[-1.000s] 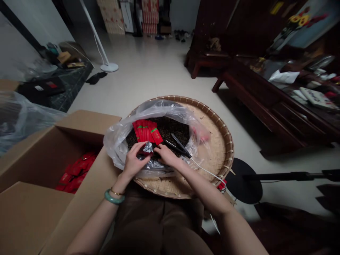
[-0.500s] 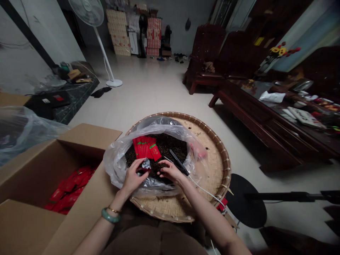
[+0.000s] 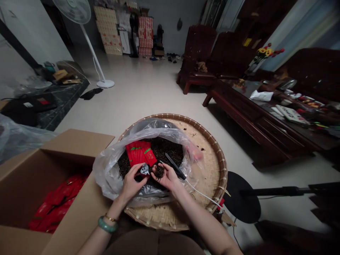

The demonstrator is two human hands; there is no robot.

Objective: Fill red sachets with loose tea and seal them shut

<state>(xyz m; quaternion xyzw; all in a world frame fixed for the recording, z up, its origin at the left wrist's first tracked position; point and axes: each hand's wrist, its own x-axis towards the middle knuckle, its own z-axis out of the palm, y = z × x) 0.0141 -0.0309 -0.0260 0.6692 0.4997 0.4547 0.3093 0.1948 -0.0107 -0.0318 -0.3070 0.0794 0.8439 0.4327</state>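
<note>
Clamped in the left hand (image 3: 131, 184) is 1 foil packet (image 3: 145, 169); the right hand (image 3: 170, 179) curls around dark leaves (image 3: 159, 172), over the plastic bag (image 3: 104, 177).

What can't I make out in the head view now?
All in the head view:
Foil pouch: lower part, mostly hidden by the left hand.
Right hand: palm partly covered by the dark clump.
Fanned packets: print too small to read.
Carton: deeper contents hidden by red packets on top.
White fan: top cut off by the upper edge.
</note>
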